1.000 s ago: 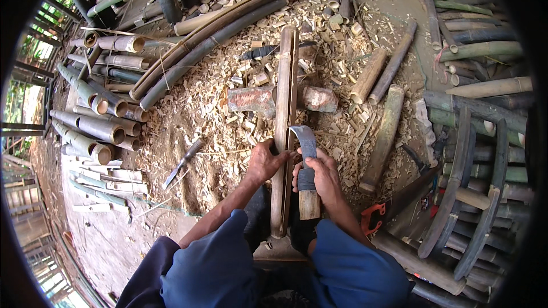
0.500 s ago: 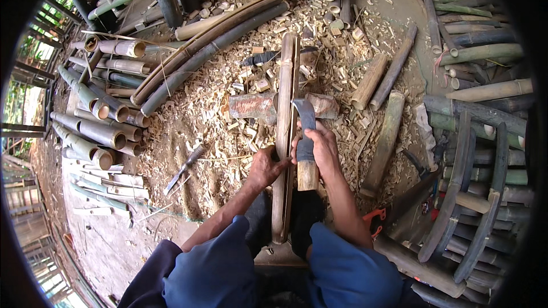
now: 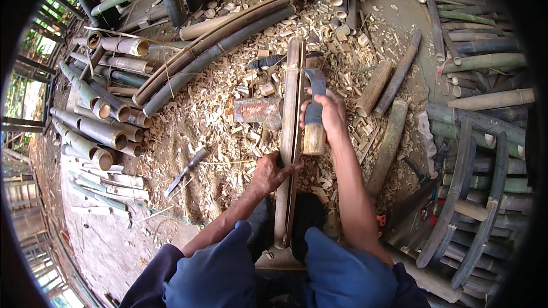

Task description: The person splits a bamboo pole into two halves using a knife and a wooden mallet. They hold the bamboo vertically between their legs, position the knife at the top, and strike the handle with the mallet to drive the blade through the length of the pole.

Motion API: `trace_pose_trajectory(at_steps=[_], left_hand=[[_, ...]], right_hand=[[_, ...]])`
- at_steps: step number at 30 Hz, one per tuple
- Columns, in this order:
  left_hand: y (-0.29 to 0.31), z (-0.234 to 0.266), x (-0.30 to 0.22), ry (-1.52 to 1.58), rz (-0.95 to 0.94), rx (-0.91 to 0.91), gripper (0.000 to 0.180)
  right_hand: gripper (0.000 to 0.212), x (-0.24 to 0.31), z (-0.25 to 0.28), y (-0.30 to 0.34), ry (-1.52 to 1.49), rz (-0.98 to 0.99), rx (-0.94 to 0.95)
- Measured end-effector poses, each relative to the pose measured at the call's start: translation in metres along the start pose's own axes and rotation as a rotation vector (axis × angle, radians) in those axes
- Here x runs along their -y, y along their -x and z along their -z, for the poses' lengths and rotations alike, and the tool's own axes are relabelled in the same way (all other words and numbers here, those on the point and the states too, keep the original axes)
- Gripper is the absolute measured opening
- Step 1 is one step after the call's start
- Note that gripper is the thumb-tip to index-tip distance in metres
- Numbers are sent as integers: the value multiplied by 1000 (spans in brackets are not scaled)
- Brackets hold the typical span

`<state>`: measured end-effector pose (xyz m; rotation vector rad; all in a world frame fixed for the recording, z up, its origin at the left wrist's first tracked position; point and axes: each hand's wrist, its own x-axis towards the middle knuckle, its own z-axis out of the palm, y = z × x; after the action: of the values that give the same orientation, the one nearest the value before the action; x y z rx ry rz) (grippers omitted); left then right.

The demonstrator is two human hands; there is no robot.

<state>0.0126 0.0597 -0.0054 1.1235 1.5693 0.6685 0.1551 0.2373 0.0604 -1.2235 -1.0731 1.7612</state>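
A split bamboo pole (image 3: 291,120) stretches away from between my knees, a long slit running down its right side. My left hand (image 3: 270,173) is closed on its lower half, thumb lying across the top. In my right hand (image 3: 334,114), closed round the dark-wrapped part of its handle, is a billhook (image 3: 314,131) with a curved dark blade and a bare wooden butt. The blade sits just right of the pole's upper half, seemingly apart from it. Behind the pole lies a short wooden block (image 3: 257,111) with reddish marks.
Wood chips (image 3: 217,108) litter the ground. A chisel-like tool (image 3: 185,172) lies at left, and a dark-wrapped tool (image 3: 268,61) lies beyond the block. Bamboo lengths (image 3: 94,128) are heaped at left, far and right. A bamboo frame (image 3: 494,211) stands at lower right.
My right hand has moved up and away along the pole with the billhook, leaving the pole's side. My left hand stays on the pole, its thumb now further across it. The view has shifted slightly.
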Motion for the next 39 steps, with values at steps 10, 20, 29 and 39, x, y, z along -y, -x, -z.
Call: trace_pose_trajectory(at_steps=[10,20,29,39], left_hand=[[-6,-2,19,309,1,96,53],[-3,-14,2,45,-35,-22,69],[-3,-36,26,-19,-108,-67,69],[5,-42,4,-162,5,-92,56]], right_hand=[[36,15,15,60,55,27,2],[24,-55,31,186,802,130,50],[49,-46,18,192,1181,194,41],[46,-62,-2,183,1187,213,-82]])
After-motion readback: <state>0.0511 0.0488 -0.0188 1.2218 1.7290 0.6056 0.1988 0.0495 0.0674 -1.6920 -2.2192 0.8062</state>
